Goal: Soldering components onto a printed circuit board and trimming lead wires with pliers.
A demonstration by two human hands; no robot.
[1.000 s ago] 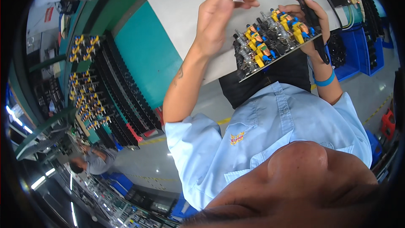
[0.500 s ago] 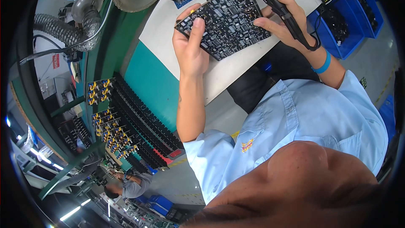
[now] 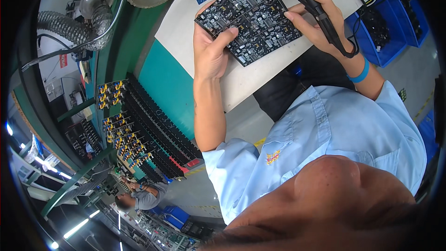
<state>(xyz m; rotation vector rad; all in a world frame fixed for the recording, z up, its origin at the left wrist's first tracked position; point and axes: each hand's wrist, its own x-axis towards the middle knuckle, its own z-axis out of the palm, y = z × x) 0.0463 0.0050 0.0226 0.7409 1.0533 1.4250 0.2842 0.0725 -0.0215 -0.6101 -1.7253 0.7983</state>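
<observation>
Toward the left end of the tabletop (image 3: 239, 88), ridged black racks (image 3: 158, 128) lie in rows. Above its front edge, the left hand (image 3: 210, 60) pinches the circuit board (image 3: 262, 21), thumb pressed on top. Tall yellow parts faced up a second ago; now the low, bumpy black underside does, open to view. At the board's right edge, the right hand (image 3: 318, 37) has its thumb tip, fingers curled around a smooth, black corded tool (image 3: 321, 17). Past the tabletop's right edge sits a blue plastic bin (image 3: 383, 59).
</observation>
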